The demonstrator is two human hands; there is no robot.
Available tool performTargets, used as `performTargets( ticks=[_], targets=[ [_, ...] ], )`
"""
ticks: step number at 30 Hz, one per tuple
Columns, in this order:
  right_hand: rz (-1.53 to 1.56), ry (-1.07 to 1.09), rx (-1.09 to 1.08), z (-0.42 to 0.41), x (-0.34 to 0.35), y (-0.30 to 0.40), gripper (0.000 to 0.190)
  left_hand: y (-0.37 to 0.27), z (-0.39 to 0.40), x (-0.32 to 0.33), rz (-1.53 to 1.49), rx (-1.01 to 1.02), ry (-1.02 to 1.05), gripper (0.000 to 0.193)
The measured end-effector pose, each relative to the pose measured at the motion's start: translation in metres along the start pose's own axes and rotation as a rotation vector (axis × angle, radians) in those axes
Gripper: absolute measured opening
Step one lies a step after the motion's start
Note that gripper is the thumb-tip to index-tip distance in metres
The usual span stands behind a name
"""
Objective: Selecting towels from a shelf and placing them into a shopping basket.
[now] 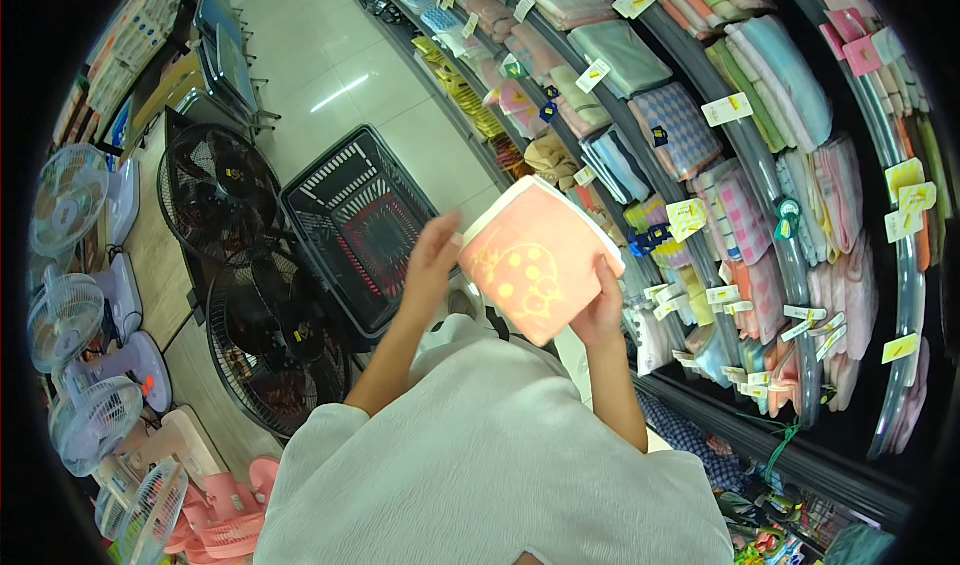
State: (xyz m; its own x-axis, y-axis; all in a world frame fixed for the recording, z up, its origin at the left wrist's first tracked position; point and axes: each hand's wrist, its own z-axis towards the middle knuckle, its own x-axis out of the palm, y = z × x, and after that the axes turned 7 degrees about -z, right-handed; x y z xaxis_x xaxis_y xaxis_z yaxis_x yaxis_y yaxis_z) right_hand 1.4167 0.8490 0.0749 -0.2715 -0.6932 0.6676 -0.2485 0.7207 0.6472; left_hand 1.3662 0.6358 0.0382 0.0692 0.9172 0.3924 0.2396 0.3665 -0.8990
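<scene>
A folded pink towel (525, 272) with a yellow cartoon pattern and a white edge is in front of me. My right hand (602, 306) grips its lower right side, the thumb on the front face. By its left corner is my left hand (433, 261), slightly blurred, fingers bent; whether it touches the towel is not clear. Beyond my left hand stands a black plastic shopping basket (379, 227) on the tiled floor, with red showing in its lower part.
Shelves of folded towels (679, 130) with price tags run along the right. At left, black fans (281, 340) stand beside the basket, and small desk fans (71, 317) line a wooden display (154, 242). Metal-legged folded items (225, 62) lean at the upper left.
</scene>
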Motion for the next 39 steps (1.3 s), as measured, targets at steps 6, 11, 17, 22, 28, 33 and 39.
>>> performTargets(
  ticks=[6,11,17,22,28,33,39],
  targets=[
    [0.027,0.111,0.114,0.011,0.001,0.003,0.052,-0.009,-0.001,-0.034,-0.769,-0.578,0.352,0.065],
    [-0.074,0.120,0.203,0.031,-0.001,-0.012,0.055,0.015,-0.009,-0.038,-0.868,-0.602,0.225,0.057],
    [-0.034,-0.043,0.260,0.044,-0.024,-0.029,0.054,0.031,-0.002,-0.065,-0.731,-0.403,0.023,0.048],
    [-0.161,-0.100,0.288,0.031,-0.054,-0.035,0.050,0.072,0.014,-0.154,-0.692,-0.138,-0.350,0.041],
    [-0.145,-0.180,0.324,0.022,-0.067,-0.039,0.044,0.111,0.062,-0.229,-0.550,-0.067,-0.543,0.046],
    [-0.144,-0.190,0.277,0.016,-0.067,-0.034,0.042,0.118,0.102,-0.268,-0.501,-0.088,-0.579,0.051],
    [-0.149,-0.243,0.268,0.007,-0.079,-0.041,0.041,0.169,0.089,-0.285,0.618,-0.234,-0.868,0.050]
  ],
)
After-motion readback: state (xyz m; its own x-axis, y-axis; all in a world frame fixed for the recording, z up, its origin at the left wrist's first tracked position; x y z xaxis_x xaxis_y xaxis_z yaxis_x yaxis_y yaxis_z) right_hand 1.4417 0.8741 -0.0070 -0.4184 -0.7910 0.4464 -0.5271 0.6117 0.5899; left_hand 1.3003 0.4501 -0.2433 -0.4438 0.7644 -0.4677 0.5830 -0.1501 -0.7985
